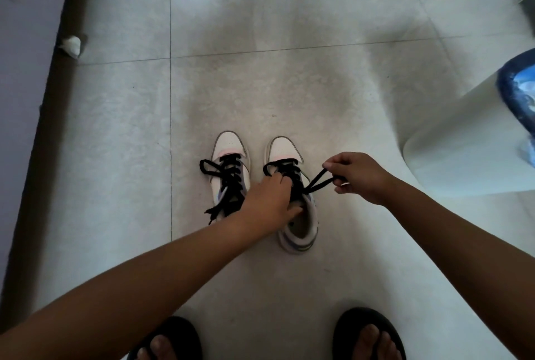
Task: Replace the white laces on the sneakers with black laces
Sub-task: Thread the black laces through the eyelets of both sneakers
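Note:
Two white sneakers stand side by side on the floor, toes pointing away from me. The left sneaker [228, 151] carries a black lace [228, 186] with a loop out to its left and loose ends trailing near its heel. The right sneaker [301, 229] is laced in black too. My left hand [270, 200] lies over its tongue, fingers curled onto the lacing and thumb at the collar. My right hand [356, 176] pinches a loop of the right sneaker's black lace [318, 181] and holds it out to the right, taut. No white lace is in view.
Grey floor tiles [260, 84] spread all around the shoes. My feet in black sandals [369, 336] are at the bottom edge. A dark skirting and wall [43, 99] run along the left. A white rounded object with a blue item [518, 93] stands at the right.

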`<state>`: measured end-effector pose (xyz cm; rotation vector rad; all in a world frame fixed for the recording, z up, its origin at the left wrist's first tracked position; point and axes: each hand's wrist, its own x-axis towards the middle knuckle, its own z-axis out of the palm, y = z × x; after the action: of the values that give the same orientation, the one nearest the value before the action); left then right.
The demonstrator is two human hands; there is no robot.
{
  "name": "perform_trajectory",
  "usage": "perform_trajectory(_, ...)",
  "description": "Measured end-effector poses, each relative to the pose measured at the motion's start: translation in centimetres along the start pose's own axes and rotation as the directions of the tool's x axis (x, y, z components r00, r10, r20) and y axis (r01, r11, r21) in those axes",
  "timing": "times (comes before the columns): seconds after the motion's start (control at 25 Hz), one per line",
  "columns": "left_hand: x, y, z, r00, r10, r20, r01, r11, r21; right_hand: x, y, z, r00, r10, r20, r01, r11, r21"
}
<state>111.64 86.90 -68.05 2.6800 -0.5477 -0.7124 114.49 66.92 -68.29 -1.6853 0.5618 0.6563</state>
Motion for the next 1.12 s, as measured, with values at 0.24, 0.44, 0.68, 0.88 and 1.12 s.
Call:
perform_trajectory(0.24, -1.7, 1.3, -0.4, 0.982, -0.094, 0.163, 0.125, 0.974, -0.189, -0.1, -0.2, 0.4, 0.999, -0.033, -0.042, 0.036, 0.997, 0.061)
perform_trajectory(0.44, -3.2, 3.0, -0.6, 0.917, 0.232, 0.324, -0.197, 0.971, -0.137, 0.3, -0.3, 1.1, 0.998, -0.031, -0.047, 0.039, 0.981, 0.189)
perform_trajectory(0.68, 2.7, -2.9, -2.8, 0.971, 0.221, 0.092, -0.238, 0.927, 0.290, 0.0, 0.0, 0.3, 0.998, -0.044, -0.041, 0.045, 0.999, 0.020)
perform_trajectory(0.88, 2.4, -4.0, -1.3, 0.943, 0.332, -0.037, -0.332, 0.943, -0.010, -0.2, 0.4, -1.2, 0.997, -0.072, -0.006, 0.072, 0.997, 0.034)
perform_trajectory(1.12, 2.6, -4.5, -1.6, 0.909, 0.416, 0.040, -0.418, 0.901, 0.114, 0.2, 1.0, -1.1, 0.998, -0.017, 0.058, 0.002, 0.967, 0.254)
